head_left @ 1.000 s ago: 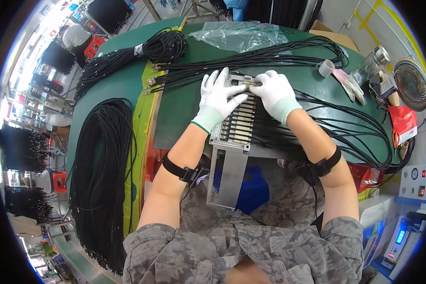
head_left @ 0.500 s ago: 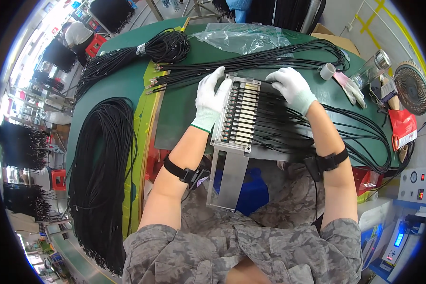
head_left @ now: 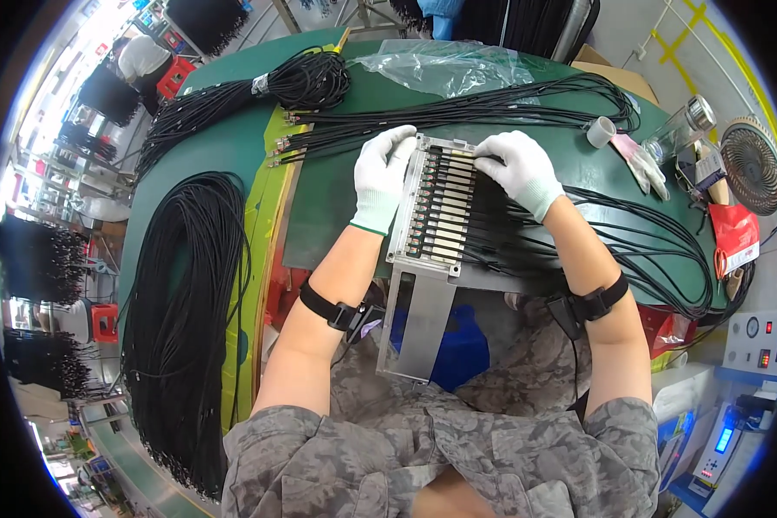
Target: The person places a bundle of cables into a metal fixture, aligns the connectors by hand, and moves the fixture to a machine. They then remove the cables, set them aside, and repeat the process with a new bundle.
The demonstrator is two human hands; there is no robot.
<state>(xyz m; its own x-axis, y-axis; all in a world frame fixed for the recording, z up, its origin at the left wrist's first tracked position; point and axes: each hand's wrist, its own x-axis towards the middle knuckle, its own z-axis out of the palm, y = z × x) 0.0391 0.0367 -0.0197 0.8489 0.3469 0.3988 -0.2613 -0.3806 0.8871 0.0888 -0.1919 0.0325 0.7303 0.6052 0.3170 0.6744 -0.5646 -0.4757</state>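
A metal fixture [head_left: 429, 319] lies in front of me, its long handle-like plate pointing toward my body. Along its upper part runs a column of pale slots [head_left: 450, 209] with small connector ends at their left. Black cables [head_left: 501, 233] leave the slots to the right. My left hand [head_left: 380, 180], in a white glove, rests against the fixture's upper left edge, thumb and fingers apart. My right hand [head_left: 520, 171], also gloved, is closed at the right end of the upper slots, pinching a black cable there; its fingers mostly hide the cable.
Bundles of black cable lie at the left [head_left: 186, 302], far left [head_left: 306, 82] and behind the fixture [head_left: 492, 102]. Clear plastic film [head_left: 449, 69] is at the back. To the right are a white cup [head_left: 601, 131], spare glove [head_left: 643, 168], glass jar [head_left: 686, 121], fan [head_left: 751, 164] and red packet [head_left: 734, 231].
My right hand has moved slightly left and down, its fingers now at the slot ends. My left hand has shifted a little left, fingers curling toward the fixture's top corner.
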